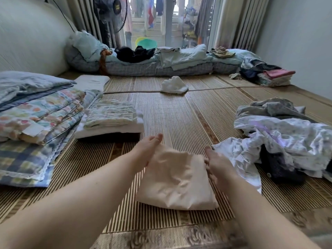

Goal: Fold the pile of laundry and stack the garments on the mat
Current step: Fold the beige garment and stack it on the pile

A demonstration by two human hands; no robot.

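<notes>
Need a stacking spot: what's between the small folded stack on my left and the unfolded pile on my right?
Head view shows only bare mat there; the peach garment lies nearer you.

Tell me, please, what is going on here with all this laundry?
A person is folding laundry on the mat. The left hand and right hand are at the two sides of a folded peach cloth that lies in front of them. A folded stack sits to the left, and an unfolded pile lies on the right.
</notes>
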